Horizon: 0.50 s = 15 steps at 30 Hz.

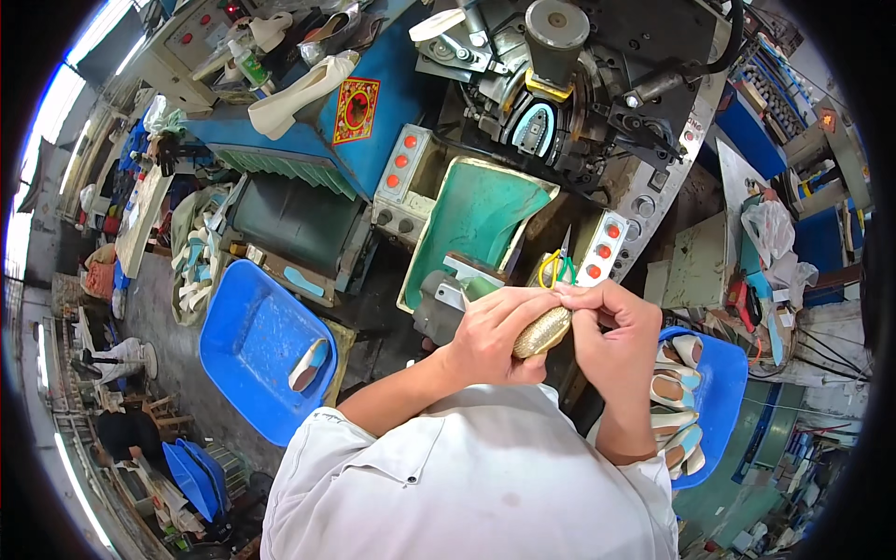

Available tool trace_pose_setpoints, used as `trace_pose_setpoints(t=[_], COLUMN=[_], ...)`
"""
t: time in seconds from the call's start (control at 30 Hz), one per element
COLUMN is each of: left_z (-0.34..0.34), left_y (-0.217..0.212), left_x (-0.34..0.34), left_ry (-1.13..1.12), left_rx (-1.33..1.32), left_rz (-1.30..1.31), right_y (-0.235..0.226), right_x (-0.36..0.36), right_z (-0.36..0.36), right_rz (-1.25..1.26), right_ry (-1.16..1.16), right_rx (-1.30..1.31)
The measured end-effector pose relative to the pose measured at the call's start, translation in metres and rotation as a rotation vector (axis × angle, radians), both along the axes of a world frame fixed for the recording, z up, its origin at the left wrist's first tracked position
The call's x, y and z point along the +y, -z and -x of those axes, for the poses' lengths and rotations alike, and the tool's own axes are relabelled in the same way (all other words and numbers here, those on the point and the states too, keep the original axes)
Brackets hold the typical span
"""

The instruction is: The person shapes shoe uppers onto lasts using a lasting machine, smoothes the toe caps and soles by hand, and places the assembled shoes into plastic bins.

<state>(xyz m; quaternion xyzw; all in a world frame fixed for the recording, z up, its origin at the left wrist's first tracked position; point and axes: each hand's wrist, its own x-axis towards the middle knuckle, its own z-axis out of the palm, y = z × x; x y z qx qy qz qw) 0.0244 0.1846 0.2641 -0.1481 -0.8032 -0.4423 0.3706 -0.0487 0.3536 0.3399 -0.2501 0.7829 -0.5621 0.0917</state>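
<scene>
In front of my chest I hold a gold, glittery shoe (543, 333), its rounded end showing between my hands. My left hand (495, 336) is wrapped round it from the left, and its fingers hide much of it. At the shoe's far edge my right hand (611, 327) is pinched closed, thumb and forefinger together beside the left fingertips. Whether a small piece sits in that pinch is hidden. Just beyond the hands, snips with yellow and green handles (557, 269) stand point up beside the green-lined tray (485, 210).
A shoe machine (558, 37) stands ahead, with a light-blue-edged sole shape (535, 128) in it. Red-button panels (605, 250) flank the tray. One blue bin (252, 327) at left holds a shoe (309, 365); another blue bin (723, 401) at right holds several cream shoes (674, 390).
</scene>
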Motion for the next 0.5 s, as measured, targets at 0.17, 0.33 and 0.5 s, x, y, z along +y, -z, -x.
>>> trace_pose_setpoints(t=[0.17,0.33,0.5], left_z=[-0.013,-0.028,-0.032], left_y=[-0.012,-0.018,0.002], left_x=[-0.014,-0.001,0.008], left_ry=[0.072,0.061,-0.041], left_rx=[-0.185,-0.242,-0.098], left_rz=[-0.113,-0.057,0.066], right_y=[0.002,0.036,0.061], right_x=[0.01,-0.024,-0.037], right_z=[0.023,0.038,0.037], right_rz=[0.167,0.371,0.497], right_ry=[-0.389,-0.679,-0.803], right_rx=[0.04,0.131,0.241])
